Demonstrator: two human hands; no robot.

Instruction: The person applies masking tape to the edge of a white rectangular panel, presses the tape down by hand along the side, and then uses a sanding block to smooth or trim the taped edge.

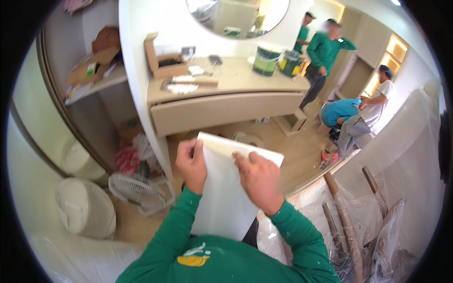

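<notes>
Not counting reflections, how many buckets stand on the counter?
2: a light green bucket on the counter, toward its right end, and a dark green bucket just right of it. Another could be hidden behind them.

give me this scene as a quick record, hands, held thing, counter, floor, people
left hand: gripping the sheet's upper left edge
right hand: fingers touching the sheet near its top edge
held thing: white sheet
counter: two buckets, open cardboard box
floor: fan at left
people: several, background right
</notes>
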